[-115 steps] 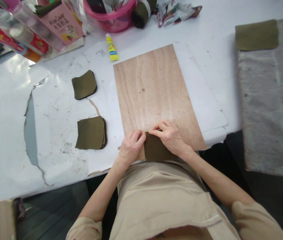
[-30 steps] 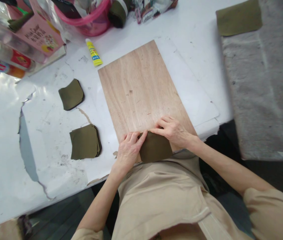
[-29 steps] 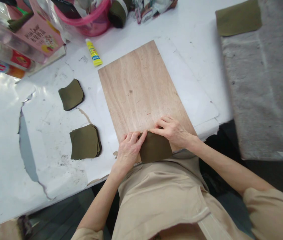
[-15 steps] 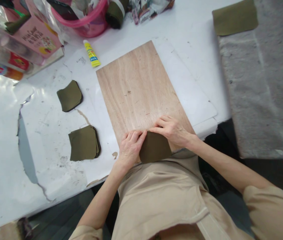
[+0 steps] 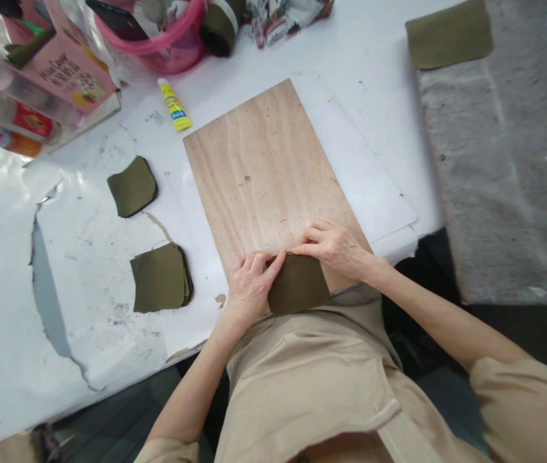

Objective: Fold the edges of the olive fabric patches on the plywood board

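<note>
Left hand [image 5: 249, 284] and right hand [image 5: 332, 248], fingertips close together, touch the patch [image 5: 299, 286] at its twelve o'clock; whether pinching, I cannot tell. It lies at six o'clock on the board [image 5: 268, 161].

A dark olive fabric piece [image 5: 299, 285] lies at the near end of a wooden board [image 5: 264, 167].

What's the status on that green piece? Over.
Left hand and right hand at far edge of green piece. Piece on near end of wooden board. Yellow tube apart, not in the way.
</note>
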A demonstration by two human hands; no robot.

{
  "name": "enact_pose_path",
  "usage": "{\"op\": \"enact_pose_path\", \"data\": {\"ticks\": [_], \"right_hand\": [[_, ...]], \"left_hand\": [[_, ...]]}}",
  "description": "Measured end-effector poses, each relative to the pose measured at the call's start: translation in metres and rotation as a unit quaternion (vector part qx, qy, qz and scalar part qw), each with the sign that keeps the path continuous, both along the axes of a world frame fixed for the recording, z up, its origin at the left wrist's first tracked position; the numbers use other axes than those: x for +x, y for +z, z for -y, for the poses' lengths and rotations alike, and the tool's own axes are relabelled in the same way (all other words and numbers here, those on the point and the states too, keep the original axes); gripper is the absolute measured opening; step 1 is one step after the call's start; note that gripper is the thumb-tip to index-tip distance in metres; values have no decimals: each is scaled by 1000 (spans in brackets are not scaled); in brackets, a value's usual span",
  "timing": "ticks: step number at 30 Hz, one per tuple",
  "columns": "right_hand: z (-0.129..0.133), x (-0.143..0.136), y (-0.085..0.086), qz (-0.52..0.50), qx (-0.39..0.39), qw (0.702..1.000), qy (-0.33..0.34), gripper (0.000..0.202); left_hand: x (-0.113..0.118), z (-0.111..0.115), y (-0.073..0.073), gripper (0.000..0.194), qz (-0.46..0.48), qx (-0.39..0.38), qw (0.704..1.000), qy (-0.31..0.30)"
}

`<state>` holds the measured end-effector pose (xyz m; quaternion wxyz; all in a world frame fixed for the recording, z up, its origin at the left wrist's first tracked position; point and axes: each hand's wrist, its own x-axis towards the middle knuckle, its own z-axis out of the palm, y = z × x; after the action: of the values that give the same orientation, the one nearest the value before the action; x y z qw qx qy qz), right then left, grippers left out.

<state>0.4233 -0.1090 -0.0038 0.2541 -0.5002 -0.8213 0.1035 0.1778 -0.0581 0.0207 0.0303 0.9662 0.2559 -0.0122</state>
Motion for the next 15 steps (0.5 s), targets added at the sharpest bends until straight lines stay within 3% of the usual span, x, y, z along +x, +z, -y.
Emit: {"op": "enact_pose_path", "data": {"ticks": [10,15], "right_hand": [[3,2,0,11,3,1000,7,25],[3,2,0,-6,-3,1000,7,25]], "left_hand": [[4,1,3,50,-3,-1,1000,-8],[3,-2,-2,47,32,-28,999,-10]]}}
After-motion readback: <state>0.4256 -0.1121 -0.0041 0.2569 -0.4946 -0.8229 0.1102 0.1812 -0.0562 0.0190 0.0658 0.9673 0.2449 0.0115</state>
